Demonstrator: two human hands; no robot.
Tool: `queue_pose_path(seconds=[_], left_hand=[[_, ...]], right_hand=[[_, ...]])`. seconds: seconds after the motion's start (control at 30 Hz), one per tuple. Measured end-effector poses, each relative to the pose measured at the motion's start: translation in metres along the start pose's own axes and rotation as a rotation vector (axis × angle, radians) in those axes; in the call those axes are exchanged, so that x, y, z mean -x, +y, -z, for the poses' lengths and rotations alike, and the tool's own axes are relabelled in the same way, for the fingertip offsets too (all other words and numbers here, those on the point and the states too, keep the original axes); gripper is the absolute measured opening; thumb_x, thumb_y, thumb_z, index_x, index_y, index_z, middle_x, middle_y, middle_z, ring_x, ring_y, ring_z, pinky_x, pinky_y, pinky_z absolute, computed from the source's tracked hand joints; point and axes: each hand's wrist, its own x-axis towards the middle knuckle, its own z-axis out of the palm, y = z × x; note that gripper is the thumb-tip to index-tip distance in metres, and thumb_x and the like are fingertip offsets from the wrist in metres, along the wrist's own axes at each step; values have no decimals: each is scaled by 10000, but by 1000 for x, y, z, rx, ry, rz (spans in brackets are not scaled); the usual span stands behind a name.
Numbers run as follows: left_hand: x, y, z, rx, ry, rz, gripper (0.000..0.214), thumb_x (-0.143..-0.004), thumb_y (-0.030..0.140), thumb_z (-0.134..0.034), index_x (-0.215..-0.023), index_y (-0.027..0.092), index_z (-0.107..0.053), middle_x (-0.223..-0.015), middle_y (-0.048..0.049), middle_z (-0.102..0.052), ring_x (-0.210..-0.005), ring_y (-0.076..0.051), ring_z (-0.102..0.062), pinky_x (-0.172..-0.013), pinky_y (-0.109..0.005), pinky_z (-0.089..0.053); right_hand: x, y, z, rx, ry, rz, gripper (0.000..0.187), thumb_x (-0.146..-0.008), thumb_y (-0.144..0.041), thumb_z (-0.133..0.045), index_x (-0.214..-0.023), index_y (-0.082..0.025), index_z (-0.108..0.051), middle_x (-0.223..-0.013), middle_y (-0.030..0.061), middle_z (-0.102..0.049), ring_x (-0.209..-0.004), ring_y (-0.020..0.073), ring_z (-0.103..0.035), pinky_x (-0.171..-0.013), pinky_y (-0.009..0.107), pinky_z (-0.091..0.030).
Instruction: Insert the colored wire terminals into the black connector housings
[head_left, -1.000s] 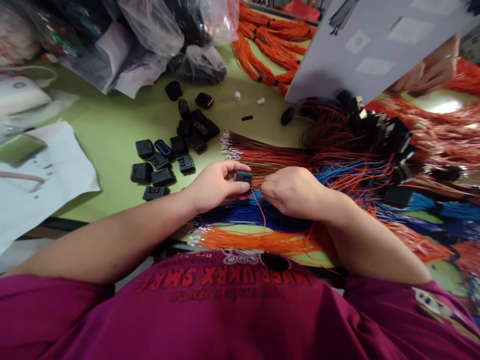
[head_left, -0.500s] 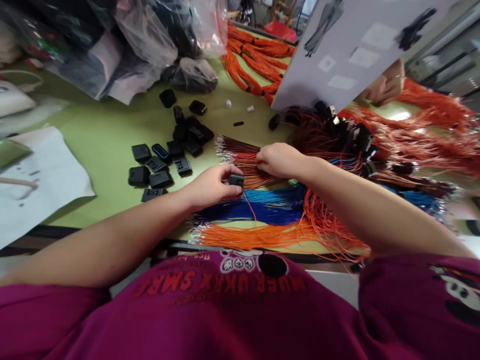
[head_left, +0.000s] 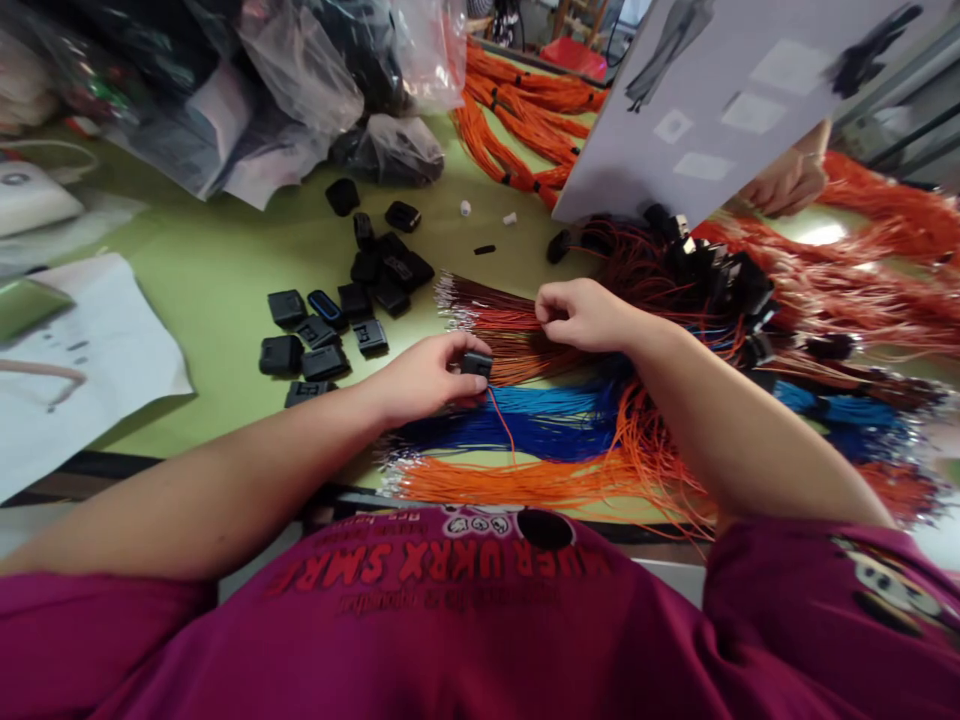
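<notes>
In the head view, the left hand (head_left: 431,382) pinches a black connector (head_left: 477,365) over the counter (head_left: 217,260), a thin red wire (head_left: 504,420) trailing from it; apart, the right hand (head_left: 585,315) curls above brownish-red wires (head_left: 499,320), whether gripping one I cannot tell.
</notes>
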Motion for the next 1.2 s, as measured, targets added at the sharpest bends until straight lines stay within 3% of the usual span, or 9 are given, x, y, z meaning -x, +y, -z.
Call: queue_pose_path(seconds=[0.13,0.2,0.4,0.7,0.87,1.2], left_hand=[[-3,6,-2,100,-19,0,337,-733,117,-653,-1053,148,-553,-849,-23,-613,-670,-113,-612,-596,-257,-524],[-6,10,-3,184,-28,-1,308,-732,87,-642,-1026,140,-567,-866,-22,-610,-672,-97,-602,-614,-251,-530],[-14,30,-5,380,-67,29,340,-743,47,-629,-1063,150,-573,-898,-32,-643,-678,-106,-634,-621,-248,-533],[-28,17,-5,495,-170,-57,391,-725,110,-704,-1097,175,-602,-920,-26,-667,-750,-129,-655,-671,-265,-550],[-24,14,-2,494,-171,-46,383,-736,101,-686,-1101,177,-599,-947,-33,-664,-764,-129,-653,-684,-268,-547],[-25,10,0,462,-150,-40,388,-745,114,-671,-1117,189,-587,-984,-38,-648,-779,-134,-653,-711,-290,-553]], right_hand=[[4,-11,-3,-328,-11,156,245,-723,-208,-566,-952,-148,-629,-743,-13,-631,-645,92,-515,-619,229,-389],[7,-20,-8,-424,6,212,206,-770,-251,-564,-925,-142,-645,-757,-8,-645,-662,88,-530,-640,230,-404],[23,-31,-18,-610,207,135,141,-791,-241,-571,-775,-123,-646,-675,-12,-628,-600,68,-513,-589,207,-404],[36,-32,-17,-287,385,208,170,-812,-194,-541,-791,-142,-702,-708,-3,-685,-584,66,-552,-575,190,-382],[37,-34,-20,-65,409,224,195,-804,-169,-513,-769,-152,-704,-690,10,-677,-605,88,-563,-592,206,-372],[37,-35,-25,150,370,180,239,-836,-229,-465,-741,-171,-675,-697,31,-654,-643,124,-550,-629,250,-352]])
